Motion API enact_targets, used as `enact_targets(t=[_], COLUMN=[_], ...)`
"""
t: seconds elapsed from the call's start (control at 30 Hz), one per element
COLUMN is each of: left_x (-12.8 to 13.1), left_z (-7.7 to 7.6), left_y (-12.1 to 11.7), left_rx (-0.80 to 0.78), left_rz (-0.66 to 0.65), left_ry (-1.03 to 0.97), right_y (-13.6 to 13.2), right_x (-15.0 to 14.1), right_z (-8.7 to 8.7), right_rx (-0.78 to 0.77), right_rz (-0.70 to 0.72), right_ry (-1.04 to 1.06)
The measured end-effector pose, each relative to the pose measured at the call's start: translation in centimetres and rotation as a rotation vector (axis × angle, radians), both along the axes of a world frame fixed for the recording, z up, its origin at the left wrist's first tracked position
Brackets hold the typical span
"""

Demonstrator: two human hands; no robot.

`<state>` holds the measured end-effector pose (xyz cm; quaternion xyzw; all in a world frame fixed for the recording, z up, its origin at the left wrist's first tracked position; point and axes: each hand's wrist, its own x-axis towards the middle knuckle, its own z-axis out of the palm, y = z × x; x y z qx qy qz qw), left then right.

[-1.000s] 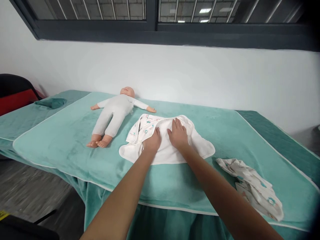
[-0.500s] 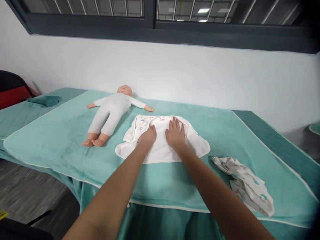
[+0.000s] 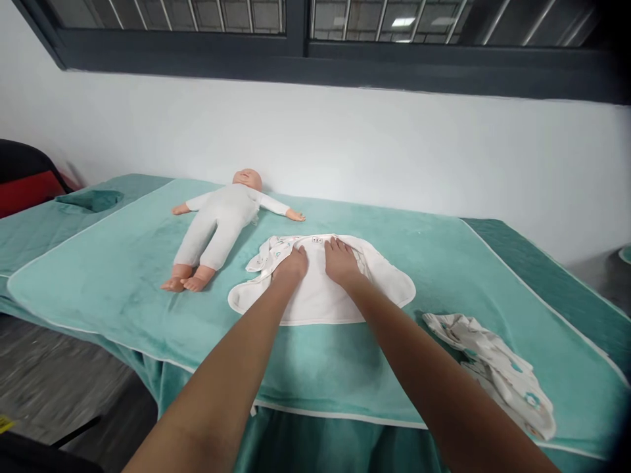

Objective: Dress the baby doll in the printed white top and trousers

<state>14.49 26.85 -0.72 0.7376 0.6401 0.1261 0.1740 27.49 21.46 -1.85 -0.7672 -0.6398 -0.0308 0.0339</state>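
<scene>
A white baby garment (image 3: 320, 299) with a small printed pattern lies spread on the teal blanket (image 3: 123, 276) in the middle of the table. My left hand (image 3: 290, 264) presses on its upper left part with the fingers curled under. My right hand (image 3: 339, 258) lies beside it on the garment's collar edge, fingers bent down onto the cloth. A baby doll (image 3: 217, 223) in a pale suit lies on its back to the left, arms spread, feet toward me.
A crumpled patterned cloth (image 3: 497, 371) lies near the table's right front edge. A folded teal cloth (image 3: 89, 198) sits far left, with a red and black chair (image 3: 24, 184) behind it. A white wall runs along the back.
Both hands have slid up the garment toward its collar, and the right hand's fingers have bent from flat to curled. The garment's top edge is folded lower.
</scene>
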Motion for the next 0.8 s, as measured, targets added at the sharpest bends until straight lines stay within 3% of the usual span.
enact_targets(t=[0.3, 0.5, 0.63, 0.8], left_x=[0.6, 0.7, 0.6, 0.5], left_z=[-0.6, -0.8, -0.5, -0.1], left_y=[1.1, 1.4, 1.0, -0.4], left_rx=[0.088, 0.095, 0.120, 0.183], left_rz=[-0.059, -0.145, -0.124, -0.068], left_ry=[-0.010, -0.021, 0.000, 0.025], right_y=[0.4, -0.8, -0.9, -1.0], right_x=[-0.9, -0.6, -0.6, -1.3], right_z=[0.3, -0.8, -1.2, -0.9], right_rx=[-0.013, 0.192, 0.242, 0.255], right_rz=[-0.081, -0.098, -0.100, 0.150], right_ry=[0.010, 0.052, 0.067, 0.056])
